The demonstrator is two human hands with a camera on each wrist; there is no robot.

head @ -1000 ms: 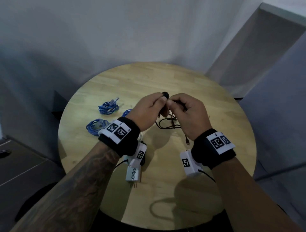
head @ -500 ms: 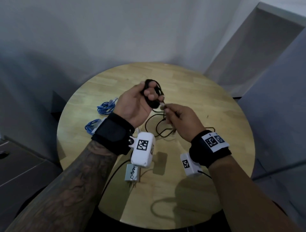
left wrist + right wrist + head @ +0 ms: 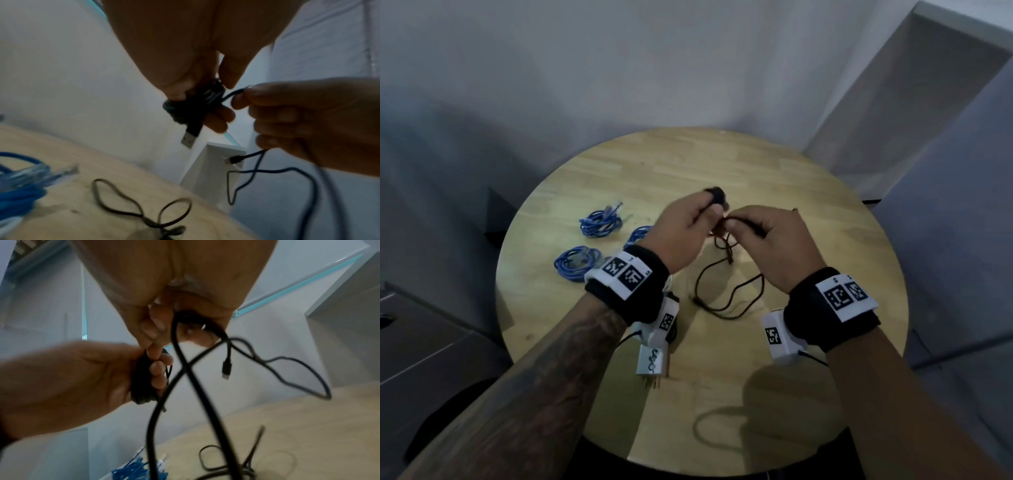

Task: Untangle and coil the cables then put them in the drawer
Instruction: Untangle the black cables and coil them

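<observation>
Above the middle of the round wooden table (image 3: 825,205), my left hand (image 3: 688,226) holds a black cable (image 3: 185,110) wound in a small coil around its fingers. The cable's USB plug (image 3: 190,138) sticks out below the coil. My right hand (image 3: 767,240) pinches the cable's loose run close to the coil. That loose run (image 3: 185,386) hangs from the right hand in loops, and its small plug (image 3: 226,368) dangles free. A second dark cable (image 3: 726,291) lies in loops on the table under the hands.
Three coiled blue cables (image 3: 599,222) (image 3: 577,262) (image 3: 638,234) lie on the table's left side. A white plug adapter (image 3: 652,359) sits near the front edge under my left wrist. A grey drawer unit (image 3: 414,342) stands at the left, and a white cabinet (image 3: 893,120) at the right.
My left hand turned palm-up half a second ago, showing the coil, and has rolled back knuckles-up. My right hand has carried the loose run up beside it again.
</observation>
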